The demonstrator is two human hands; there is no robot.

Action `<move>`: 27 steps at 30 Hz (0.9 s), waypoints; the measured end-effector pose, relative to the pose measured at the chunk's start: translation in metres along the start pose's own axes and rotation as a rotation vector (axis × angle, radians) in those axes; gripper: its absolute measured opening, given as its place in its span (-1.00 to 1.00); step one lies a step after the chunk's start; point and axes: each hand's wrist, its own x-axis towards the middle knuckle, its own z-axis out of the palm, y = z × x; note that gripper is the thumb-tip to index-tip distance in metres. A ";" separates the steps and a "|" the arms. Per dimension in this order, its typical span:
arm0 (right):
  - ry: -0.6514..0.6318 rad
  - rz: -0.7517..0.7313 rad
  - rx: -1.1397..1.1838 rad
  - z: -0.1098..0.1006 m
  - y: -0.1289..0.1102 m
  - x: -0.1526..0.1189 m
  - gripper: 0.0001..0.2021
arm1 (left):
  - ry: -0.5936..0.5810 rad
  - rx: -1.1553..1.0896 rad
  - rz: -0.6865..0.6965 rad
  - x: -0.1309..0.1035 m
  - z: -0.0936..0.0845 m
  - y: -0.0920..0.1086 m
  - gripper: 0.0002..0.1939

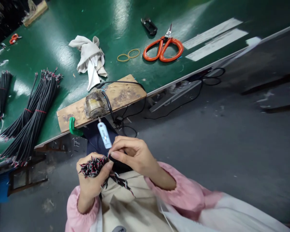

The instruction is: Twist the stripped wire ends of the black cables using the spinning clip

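Clock directions are taken from the held cable bundle [90, 167], positioned before the torso. The left hand [95, 182] is wrapped around it; the palm conceals the cables' middle lengths. The right hand [132, 154] pinches a wire end [108, 155] between thumb and forefinger; detail at the tips is hard to resolve. Whether those fingers contact the pale-blue bar [104, 134] cannot be determined. At 10 o'clock, one of the black cable bundles [37, 112] on the workbench is cut off by the frame.

The workbench [62, 83] has a pale front edge running diagonally beyond the hands. Open floor [207, 145] extends toward 3 o'clock. At 12 o'clock, a stained wooden board [125, 93] overhangs this edge, carrying a rough, rounded metallic housing [95, 103]; the bar projects from its thin shaft. Beyond lies a crumpled white cloth [90, 58]. Orange-handled scissors [164, 39] lie at 1 o'clock.
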 end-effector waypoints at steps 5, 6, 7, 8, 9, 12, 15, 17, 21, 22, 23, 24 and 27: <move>-0.034 -0.150 -0.100 -0.002 -0.004 -0.002 -0.83 | -0.033 -0.005 0.032 -0.003 -0.002 0.000 -0.83; -0.040 -0.163 -0.110 -0.003 -0.004 -0.002 -0.82 | -0.041 -0.001 0.033 -0.003 -0.002 0.000 -0.82; -0.045 -0.174 -0.119 -0.003 -0.004 -0.002 -0.82 | -0.048 0.006 0.031 -0.004 -0.002 0.001 -0.81; -0.052 -0.190 -0.127 -0.004 -0.003 -0.002 -0.81 | -0.055 0.011 0.029 -0.004 -0.002 0.002 -0.79; -0.060 -0.216 -0.131 -0.004 -0.002 -0.001 -0.81 | -0.064 0.014 0.026 -0.005 -0.002 0.003 -0.76; -0.101 -0.326 -0.104 -0.003 0.003 0.002 -0.81 | -0.098 -0.007 0.015 -0.004 -0.001 0.005 -0.67; -0.123 -0.376 -0.048 -0.001 0.007 0.005 -0.80 | -0.131 -0.042 0.012 -0.002 -0.002 0.007 -0.66; -0.103 -0.353 0.007 0.002 0.010 0.005 -0.79 | -0.139 -0.049 0.015 0.000 -0.002 0.008 -0.71; -0.025 -0.164 0.228 0.012 0.016 0.000 -0.75 | -0.136 -0.029 0.024 0.005 0.000 0.009 -0.76; -0.002 -0.098 0.301 0.015 0.018 -0.001 -0.73 | -0.120 -0.036 0.023 0.006 0.001 0.010 -0.79; 0.015 -0.032 0.371 0.019 0.020 -0.003 -0.71 | -0.098 -0.048 0.018 0.007 0.002 0.010 -0.82; 0.025 0.026 0.434 0.022 0.021 -0.004 -0.68 | -0.072 -0.065 0.011 0.008 0.003 0.011 -0.85; 0.068 0.094 0.474 0.029 0.020 -0.006 -0.62 | -0.008 -0.116 -0.009 0.008 0.006 0.010 -0.86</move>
